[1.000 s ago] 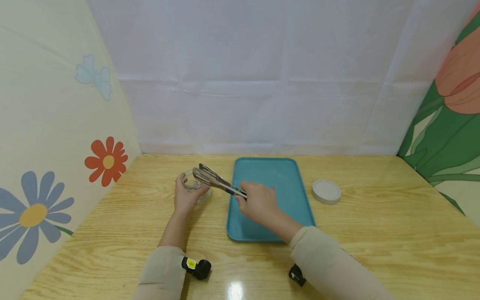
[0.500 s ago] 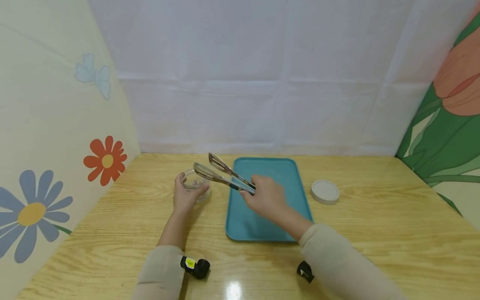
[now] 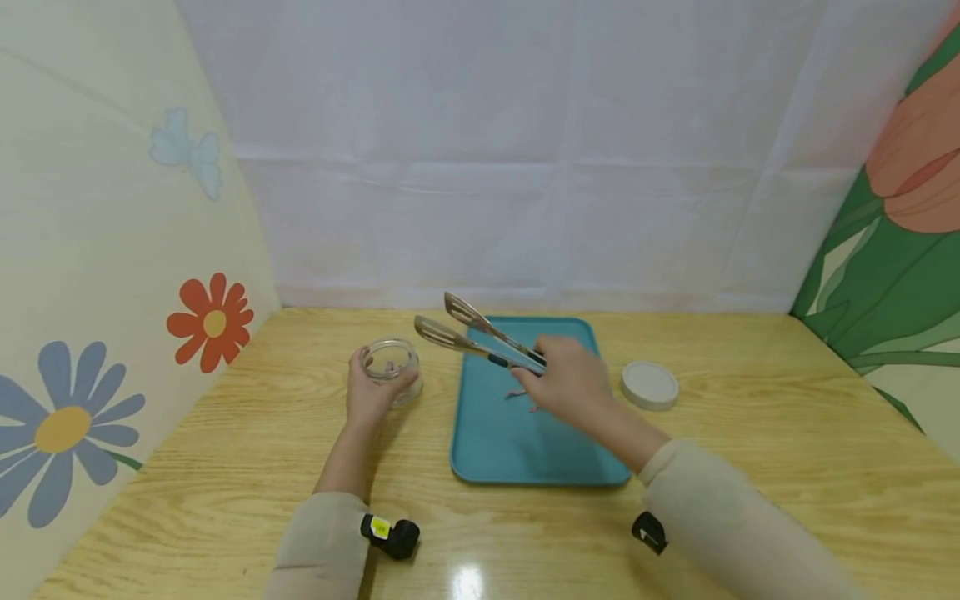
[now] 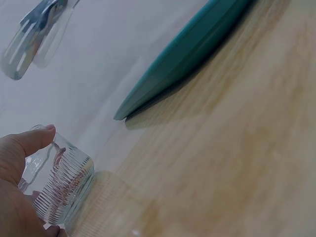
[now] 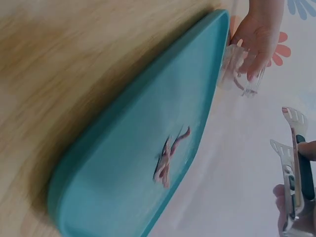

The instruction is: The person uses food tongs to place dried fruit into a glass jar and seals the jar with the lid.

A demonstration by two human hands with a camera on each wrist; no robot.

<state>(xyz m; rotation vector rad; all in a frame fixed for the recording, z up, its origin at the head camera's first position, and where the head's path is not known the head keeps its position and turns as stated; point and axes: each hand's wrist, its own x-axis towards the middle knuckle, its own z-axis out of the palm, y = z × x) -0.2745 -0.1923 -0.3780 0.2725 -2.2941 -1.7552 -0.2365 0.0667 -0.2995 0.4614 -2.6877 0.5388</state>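
My left hand grips a ribbed clear glass jar that stands upright and uncovered on the table, left of the tray. Pinkish-brown strips show through its wall. My right hand holds metal tongs by their dark-sided handles, above the blue-green tray. The slotted tips of the tongs are spread apart, point left toward the jar and carry nothing that I can see. A few similar pinkish strips lie in a small heap on the tray, partly covered by my right hand in the head view.
A round white lid lies on the wooden table, right of the tray. A pale cloth hangs behind the table, and flower-printed panels stand at both sides. A small black camera is on the left sleeve.
My right hand has drawn the tongs rightward from over the jar's mouth toward the tray, their tips spreading wider. The left hand and jar have stayed in place. Strips on the tray have come into view.
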